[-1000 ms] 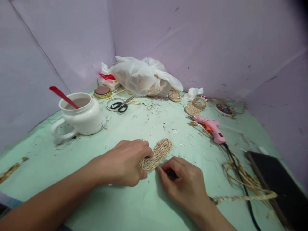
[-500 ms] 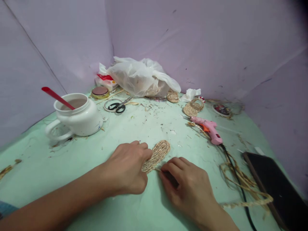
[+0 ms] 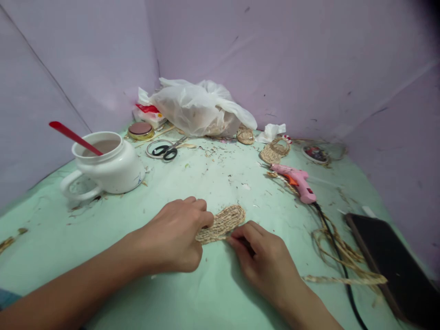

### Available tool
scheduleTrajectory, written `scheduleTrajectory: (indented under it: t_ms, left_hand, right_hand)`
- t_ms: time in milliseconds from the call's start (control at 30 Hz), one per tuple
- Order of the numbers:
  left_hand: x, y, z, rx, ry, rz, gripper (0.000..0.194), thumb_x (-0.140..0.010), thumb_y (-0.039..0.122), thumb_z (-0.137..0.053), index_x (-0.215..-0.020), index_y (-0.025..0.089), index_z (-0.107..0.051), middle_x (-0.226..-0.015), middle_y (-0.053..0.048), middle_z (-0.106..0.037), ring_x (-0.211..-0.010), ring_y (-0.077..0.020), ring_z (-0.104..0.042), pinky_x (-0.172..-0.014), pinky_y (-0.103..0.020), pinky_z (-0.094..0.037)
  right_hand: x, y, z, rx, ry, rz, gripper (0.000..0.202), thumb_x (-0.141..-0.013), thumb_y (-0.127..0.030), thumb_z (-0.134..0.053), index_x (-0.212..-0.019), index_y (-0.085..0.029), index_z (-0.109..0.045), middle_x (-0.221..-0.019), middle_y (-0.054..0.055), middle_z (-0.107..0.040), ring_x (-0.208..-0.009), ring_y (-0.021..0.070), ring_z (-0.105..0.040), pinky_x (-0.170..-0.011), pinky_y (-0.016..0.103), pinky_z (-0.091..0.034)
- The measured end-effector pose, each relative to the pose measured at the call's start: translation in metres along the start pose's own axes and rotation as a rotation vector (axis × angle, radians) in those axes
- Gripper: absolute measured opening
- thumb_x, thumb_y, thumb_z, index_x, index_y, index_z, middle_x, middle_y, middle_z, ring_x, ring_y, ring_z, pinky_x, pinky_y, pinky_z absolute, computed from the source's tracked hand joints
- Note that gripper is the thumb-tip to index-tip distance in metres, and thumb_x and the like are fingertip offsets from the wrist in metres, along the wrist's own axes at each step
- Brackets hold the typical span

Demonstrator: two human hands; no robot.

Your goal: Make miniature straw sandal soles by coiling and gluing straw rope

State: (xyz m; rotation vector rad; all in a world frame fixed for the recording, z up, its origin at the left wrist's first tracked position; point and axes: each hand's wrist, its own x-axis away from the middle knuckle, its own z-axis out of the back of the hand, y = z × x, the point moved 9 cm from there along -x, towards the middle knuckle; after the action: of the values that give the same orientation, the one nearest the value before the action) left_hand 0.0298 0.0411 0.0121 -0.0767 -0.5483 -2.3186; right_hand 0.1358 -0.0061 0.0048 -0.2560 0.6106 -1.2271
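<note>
A flat oval of coiled tan braid (image 3: 227,221) lies on the pale green table in front of me. My left hand (image 3: 180,233) grips its left end, fingers curled over it and the thumb hidden. At its lower edge, my right hand (image 3: 261,259) pinches the loose end of the braid between thumb and fingertips. A length of braided cord (image 3: 338,278) comes out to the right of my right wrist and joins a loose tangle.
A pink glue gun (image 3: 297,182) with a black cable lies at right, near a dark phone (image 3: 392,266). Scissors (image 3: 170,149), a white pot (image 3: 113,169) with a red stick and a plastic bag (image 3: 202,110) stand further back. Woven pieces (image 3: 271,152) lie near the wall.
The coiled oval has turned clockwise, so it lies flatter across the view. Both hands have shifted slightly left and kept their grips.
</note>
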Motion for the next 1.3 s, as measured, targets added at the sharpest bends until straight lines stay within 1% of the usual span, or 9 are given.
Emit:
scheduleTrajectory:
  t_ms: [100, 167, 233, 533, 733, 867, 967, 1100, 1300]
  left_hand:
    - [0.000, 0.000, 0.002, 0.004, 0.017, 0.007, 0.005, -0.066, 0.022, -0.057, -0.071, 0.022, -0.056, -0.078, -0.003, -0.056, -0.079, -0.0218, -0.051, -0.063, -0.034, -0.038]
    - [-0.001, 0.000, 0.001, 0.004, 0.014, 0.029, 0.013, -0.070, 0.035, -0.060, -0.072, 0.022, -0.057, -0.079, -0.003, -0.057, -0.080, -0.0228, -0.051, -0.064, -0.035, -0.038]
    - [-0.002, 0.000, 0.000, -0.001, 0.018, 0.045, 0.018, -0.073, 0.039, -0.058, -0.071, 0.021, -0.058, -0.079, -0.004, -0.058, -0.080, -0.0229, -0.052, -0.065, -0.035, -0.038]
    - [-0.004, 0.002, -0.002, -0.011, 0.082, 0.081, 0.015, -0.076, 0.030, -0.052, -0.067, 0.019, -0.056, -0.080, -0.007, -0.057, -0.082, -0.0230, -0.052, -0.065, -0.036, -0.041]
    - [-0.005, 0.000, -0.003, 0.067, 0.124, 0.112, 0.003, -0.070, 0.022, -0.052, -0.071, 0.019, -0.053, -0.089, -0.008, -0.053, -0.089, -0.0241, -0.050, -0.069, -0.035, -0.044]
    - [-0.005, 0.000, -0.005, 0.043, 0.122, 0.103, 0.010, -0.065, 0.016, -0.050, -0.074, 0.020, -0.050, -0.087, -0.006, -0.053, -0.084, -0.0224, -0.050, -0.069, -0.035, -0.043]
    - [-0.004, 0.002, -0.004, 0.009, 0.130, 0.091, 0.011, -0.067, 0.018, -0.051, -0.077, 0.020, -0.051, -0.090, -0.007, -0.055, -0.086, -0.0234, -0.050, -0.072, -0.037, -0.041]
    - [-0.005, 0.003, -0.004, 0.004, 0.129, 0.103, 0.015, -0.076, 0.033, -0.054, -0.076, 0.019, -0.053, -0.091, -0.007, -0.057, -0.087, -0.0248, -0.051, -0.074, -0.041, -0.039]
    - [-0.007, 0.006, -0.004, -0.025, 0.147, 0.081, 0.011, -0.078, 0.028, -0.055, -0.073, 0.018, -0.055, -0.092, -0.007, -0.058, -0.087, -0.0244, -0.052, -0.075, -0.041, -0.038]
  right_hand:
    - [0.001, 0.008, 0.001, -0.020, 0.068, -0.053, 0.014, -0.084, -0.020, -0.054, -0.071, -0.019, -0.058, -0.062, -0.001, -0.057, -0.052, 0.0105, -0.052, -0.049, 0.022, -0.038]
    - [0.001, 0.010, 0.002, 0.005, 0.102, -0.080, 0.016, -0.082, -0.023, -0.057, -0.067, -0.019, -0.057, -0.060, -0.002, -0.056, -0.049, 0.0102, -0.051, -0.047, 0.022, -0.037]
    - [0.001, 0.010, 0.003, 0.021, 0.114, -0.093, 0.017, -0.082, -0.023, -0.057, -0.066, -0.019, -0.056, -0.058, -0.002, -0.056, -0.048, 0.0101, -0.051, -0.046, 0.021, -0.037]
    - [0.000, 0.006, 0.005, 0.107, 0.143, -0.089, 0.019, -0.083, -0.026, -0.054, -0.066, -0.019, -0.060, -0.058, -0.001, -0.058, -0.047, 0.0108, -0.054, -0.047, 0.022, -0.037]
    - [-0.001, 0.007, 0.011, 0.170, 0.112, -0.102, 0.011, -0.081, -0.024, -0.056, -0.074, -0.021, -0.063, -0.063, -0.002, -0.061, -0.054, 0.0134, -0.059, -0.048, 0.024, -0.036]
    - [0.000, 0.012, 0.013, 0.139, 0.109, -0.122, 0.012, -0.081, -0.025, -0.057, -0.070, -0.020, -0.060, -0.063, -0.002, -0.059, -0.050, 0.0114, -0.054, -0.048, 0.023, -0.035]
    - [0.000, 0.016, 0.013, 0.117, 0.122, -0.149, 0.013, -0.079, -0.026, -0.059, -0.067, -0.020, -0.058, -0.061, -0.002, -0.057, -0.049, 0.0109, -0.052, -0.048, 0.023, -0.036]
    - [-0.001, 0.021, 0.013, 0.082, 0.135, -0.181, 0.013, -0.079, -0.025, -0.059, -0.066, -0.020, -0.057, -0.061, -0.002, -0.057, -0.049, 0.0107, -0.052, -0.048, 0.023, -0.037]
    - [-0.002, 0.019, 0.011, 0.064, 0.100, -0.135, 0.011, -0.082, -0.021, -0.056, -0.072, -0.019, -0.059, -0.066, -0.002, -0.057, -0.054, 0.0112, -0.054, -0.052, 0.023, -0.039]
